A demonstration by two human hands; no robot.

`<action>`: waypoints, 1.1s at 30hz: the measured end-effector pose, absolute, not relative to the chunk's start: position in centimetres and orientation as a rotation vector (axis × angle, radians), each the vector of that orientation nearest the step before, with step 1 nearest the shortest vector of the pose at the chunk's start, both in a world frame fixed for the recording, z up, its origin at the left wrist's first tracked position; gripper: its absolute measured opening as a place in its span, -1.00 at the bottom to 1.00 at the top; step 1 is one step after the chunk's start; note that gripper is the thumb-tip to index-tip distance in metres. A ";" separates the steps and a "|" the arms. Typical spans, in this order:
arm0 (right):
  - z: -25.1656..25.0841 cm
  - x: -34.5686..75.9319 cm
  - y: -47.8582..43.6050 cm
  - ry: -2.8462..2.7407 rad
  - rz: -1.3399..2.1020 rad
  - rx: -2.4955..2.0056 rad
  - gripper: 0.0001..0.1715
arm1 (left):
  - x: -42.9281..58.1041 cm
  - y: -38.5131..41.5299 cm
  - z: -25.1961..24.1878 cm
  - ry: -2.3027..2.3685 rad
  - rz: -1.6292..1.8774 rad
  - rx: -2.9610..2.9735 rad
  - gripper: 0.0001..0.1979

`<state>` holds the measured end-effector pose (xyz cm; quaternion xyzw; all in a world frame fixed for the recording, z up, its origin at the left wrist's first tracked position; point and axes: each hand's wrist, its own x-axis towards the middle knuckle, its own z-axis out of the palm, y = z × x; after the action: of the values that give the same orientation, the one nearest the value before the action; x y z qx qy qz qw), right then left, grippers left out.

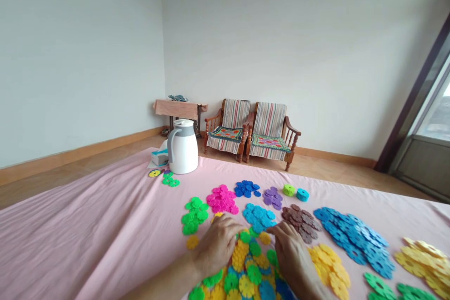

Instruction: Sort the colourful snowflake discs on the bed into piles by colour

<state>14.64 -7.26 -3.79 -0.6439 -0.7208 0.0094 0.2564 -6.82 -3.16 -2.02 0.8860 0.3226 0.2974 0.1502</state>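
A mixed pile of plastic snowflake discs (246, 286), green, yellow and blue, lies on the pink cloth (116, 225) right in front of me. My left hand (220, 239) rests over the pile's left side, fingers bent together with the tips at its far edge. Across from it, my right hand (290, 246) curls at the right side, its fingertips close to a yellow disc (264, 238). Whatever lies under the bent fingers of either hand is hidden. Just beyond are sorted heaps: green discs (194, 215), pink discs (222, 199), light blue discs (259, 216) and brown discs (301, 222).
Farther right lie large blue discs (355, 236), yellow discs (328, 267) and pale yellow discs (423, 262). Dark blue discs (246, 188) and purple discs (273, 198) sit farther back. A white jug (184, 150) stands back left by a tissue box (160, 156). Two wooden chairs (269, 141) are beyond.
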 end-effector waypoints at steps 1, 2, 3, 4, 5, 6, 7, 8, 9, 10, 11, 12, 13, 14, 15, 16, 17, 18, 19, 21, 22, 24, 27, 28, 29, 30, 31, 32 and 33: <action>-3.8 14.7 -7.3 -1.950 0.033 -1.757 -0.53 | -6.8 -3.1 -2.1 0.915 0.857 2.547 -0.51; -3.8 14.7 -7.4 -1.950 0.041 -1.762 -0.54 | -6.7 -3.1 -2.2 0.897 0.852 2.557 -0.50; -3.8 14.6 -7.5 -1.954 0.052 -1.762 -0.56 | -6.6 -3.1 -2.3 0.873 0.836 2.573 -0.51; -3.8 14.4 -7.6 -1.965 0.069 -1.753 -0.58 | -6.5 -3.0 -2.5 0.850 0.816 2.591 -0.52; -3.8 14.2 -7.7 -1.976 0.089 -1.741 -0.60 | -6.4 -3.0 -2.5 0.830 0.791 2.609 -0.54; -3.7 13.9 -7.9 -1.981 0.107 -1.726 -0.62 | -6.4 -3.0 -2.6 0.814 0.766 2.621 -0.56; -3.7 13.7 -8.0 -1.978 0.125 -1.709 -0.63 | -6.3 -3.1 -2.6 0.804 0.747 2.625 -0.57; -3.6 13.5 -8.1 -1.971 0.143 -1.688 -0.64 | -6.3 -3.1 -2.6 0.801 0.738 2.620 -0.58; -3.6 13.3 -8.2 -1.963 0.157 -1.666 -0.64 | -6.3 -3.1 -2.5 0.805 0.744 2.605 -0.58; -3.5 13.2 -8.3 -1.955 0.163 -1.643 -0.64 | -6.4 -3.1 -2.4 0.813 0.766 2.584 -0.57; -3.4 13.1 -8.3 -1.948 0.160 -1.625 -0.61 | -6.5 -3.1 -2.3 0.822 0.801 2.562 -0.57; -3.4 13.0 -8.2 -1.953 0.154 -1.611 -0.58 | -6.6 -3.0 -2.2 0.837 0.849 2.539 -0.57; -3.2 13.0 -8.2 -1.961 0.145 -1.607 -0.56 | -6.7 -2.9 -2.1 0.858 0.906 2.512 -0.57; -3.1 12.9 -8.1 -1.975 0.139 -1.607 -0.54 | -6.9 -2.7 -2.0 0.886 0.966 2.484 -0.58; -3.0 12.9 -8.1 -1.994 0.139 -1.611 -0.53 | -7.1 -2.4 -1.9 0.916 1.020 2.455 -0.59; -2.9 12.8 -8.0 -2.017 0.145 -1.616 -0.52 | -7.4 -2.1 -1.9 0.945 1.063 2.428 -0.61; -2.9 12.8 -7.9 -2.037 0.149 -1.624 -0.53 | -7.7 -1.7 -1.8 0.974 1.097 2.403 -0.63; -2.9 12.8 -7.8 -2.050 0.148 -1.636 -0.53 | -8.0 -1.4 -1.8 1.002 1.123 2.382 -0.64; -3.0 12.8 -7.7 -2.052 0.137 -1.654 -0.53 | -8.3 -1.0 -1.7 1.029 1.139 2.369 -0.65; -3.3 13.0 -7.5 -2.034 0.102 -1.696 -0.53 | -9.0 -0.3 -1.7 1.093 1.148 2.360 -0.66; -3.4 13.2 -7.4 -2.016 0.085 -1.714 -0.54 | -9.3 0.0 -1.6 1.128 1.137 2.364 -0.66; -3.8 13.4 -7.2 -1.977 0.070 -1.732 -0.55 | -10.0 0.4 -1.5 1.182 1.066 2.392 -0.68; -4.0 13.7 -7.2 -1.941 0.069 -1.713 -0.59 | -10.6 0.5 -1.3 1.225 0.861 2.474 -0.73; -3.9 13.8 -7.2 -1.937 0.067 -1.702 -0.60 | -10.7 0.4 -1.3 1.232 0.790 2.505 -0.74; -3.9 13.8 -7.3 -1.935 0.064 -1.692 -0.62 | -10.7 0.3 -1.3 1.236 0.725 2.536 -0.76; -3.8 13.8 -7.3 -1.936 0.061 -1.684 -0.64 | -10.7 0.2 -1.3 1.240 0.671 2.565 -0.78; -3.7 13.8 -7.4 -1.940 0.062 -1.679 -0.65 | -10.7 0.1 -1.3 1.244 0.629 2.590 -0.80; -3.7 13.8 -7.5 -1.947 0.067 -1.676 -0.66 | -10.6 -0.1 -1.4 1.250 0.601 2.609 -0.81; -3.6 13.8 -7.6 -1.954 0.072 -1.674 -0.66 | -10.6 -0.2 -1.5 1.260 0.585 2.622 -0.82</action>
<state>13.78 -7.58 -3.58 -0.6243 -0.7288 0.0269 0.2798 -10.56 -0.18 -1.48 0.8804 0.4230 0.1963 0.0869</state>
